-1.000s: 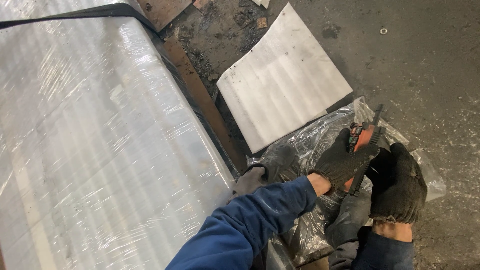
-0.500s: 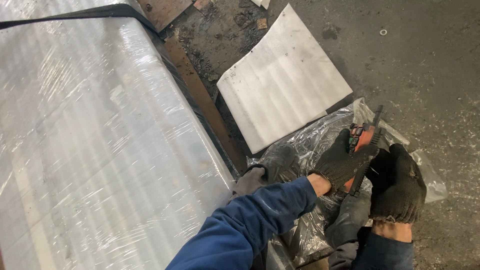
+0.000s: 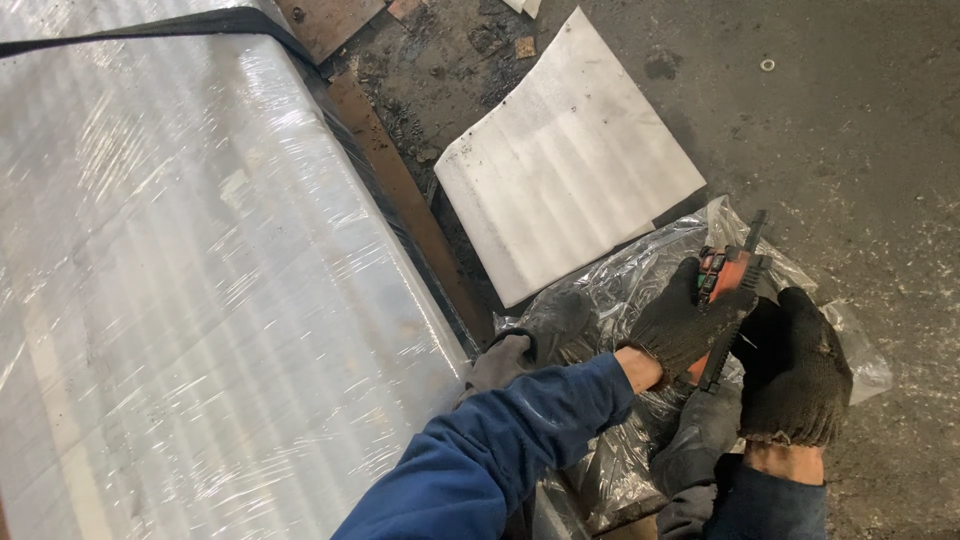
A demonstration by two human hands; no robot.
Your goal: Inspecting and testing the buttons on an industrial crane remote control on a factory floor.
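Both my hands wear dark knit gloves. My left hand grips an orange hand-held remote control with buttons and a short black antenna. My right hand closes on the same remote from the right, on its black strap or edge. The remote is held above a crumpled clear plastic sheet lying on the floor. My blue sleeves reach up from the bottom of the view. Below my hands my grey shoes show, one of them resting on the plastic.
A big load wrapped in clear stretch film with a black strap fills the left side. A white foam sheet lies on the dirty concrete floor. A rusty metal bar runs along the load's edge.
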